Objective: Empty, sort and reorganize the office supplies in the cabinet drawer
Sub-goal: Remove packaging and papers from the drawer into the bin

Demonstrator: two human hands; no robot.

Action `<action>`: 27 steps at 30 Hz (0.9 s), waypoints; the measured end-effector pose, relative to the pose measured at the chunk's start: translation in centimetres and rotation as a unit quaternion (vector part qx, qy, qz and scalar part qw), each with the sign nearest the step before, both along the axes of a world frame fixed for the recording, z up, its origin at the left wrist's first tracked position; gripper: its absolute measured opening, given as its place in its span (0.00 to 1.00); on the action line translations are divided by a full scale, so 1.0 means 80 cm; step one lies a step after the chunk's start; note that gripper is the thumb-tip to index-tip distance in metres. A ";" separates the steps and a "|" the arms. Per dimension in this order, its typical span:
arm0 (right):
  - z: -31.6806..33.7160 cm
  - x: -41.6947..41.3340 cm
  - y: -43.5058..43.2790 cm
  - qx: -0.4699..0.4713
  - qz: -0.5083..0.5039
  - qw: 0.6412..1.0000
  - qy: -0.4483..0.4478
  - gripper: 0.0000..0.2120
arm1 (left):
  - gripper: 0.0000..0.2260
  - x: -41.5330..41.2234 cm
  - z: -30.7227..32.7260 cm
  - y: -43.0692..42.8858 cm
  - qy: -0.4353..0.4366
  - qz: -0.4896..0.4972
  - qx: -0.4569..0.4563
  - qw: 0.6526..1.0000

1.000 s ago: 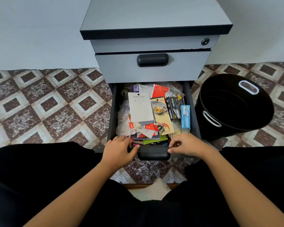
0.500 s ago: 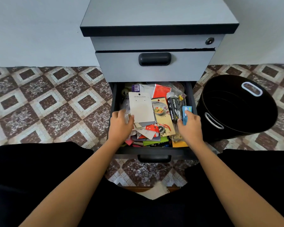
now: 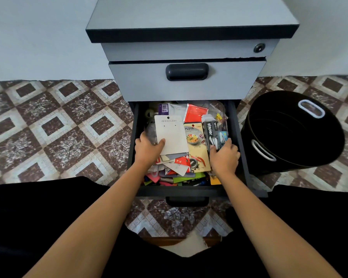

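Drawer [image 3: 179, 191] supplies [image 3: 196, 143], lower layers hidden under clutching left hand [image 3: 149, 150], right hand [image 3: 223, 158].

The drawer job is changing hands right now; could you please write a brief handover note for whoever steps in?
Left hand: grips the white JEWELLERY card, thumb on top.
Right hand: fingers curled on the lower end of the black stapler pack.
Things: the bottom drawer is open and packed with the MAMA card, a red packet and loose papers. The black bin stands to the cabinet's right, nothing visible in it.
Done: drawer opened.
Left: emptying, sorting, reorganizing.
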State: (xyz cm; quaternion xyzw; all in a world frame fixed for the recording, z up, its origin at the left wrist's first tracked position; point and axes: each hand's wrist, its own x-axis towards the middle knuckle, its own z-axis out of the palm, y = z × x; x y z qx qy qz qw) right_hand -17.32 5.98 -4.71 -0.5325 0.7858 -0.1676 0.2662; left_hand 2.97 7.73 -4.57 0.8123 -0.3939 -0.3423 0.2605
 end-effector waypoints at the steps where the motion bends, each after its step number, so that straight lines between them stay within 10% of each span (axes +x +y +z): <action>1: 0.000 -0.002 -0.003 0.005 0.004 1.000 0.013 0.32 | 0.37 0.001 0.000 -0.002 0.006 0.002 0.005 1.000; 15: -0.009 -0.004 -0.017 0.021 0.055 0.984 -0.168 0.37 | 0.25 0.010 0.004 -0.015 0.057 -0.040 -0.016 0.997; 27: -0.005 0.003 -0.020 0.031 0.059 0.991 -0.113 0.34 | 0.43 0.006 -0.005 -0.014 0.129 0.007 0.011 0.992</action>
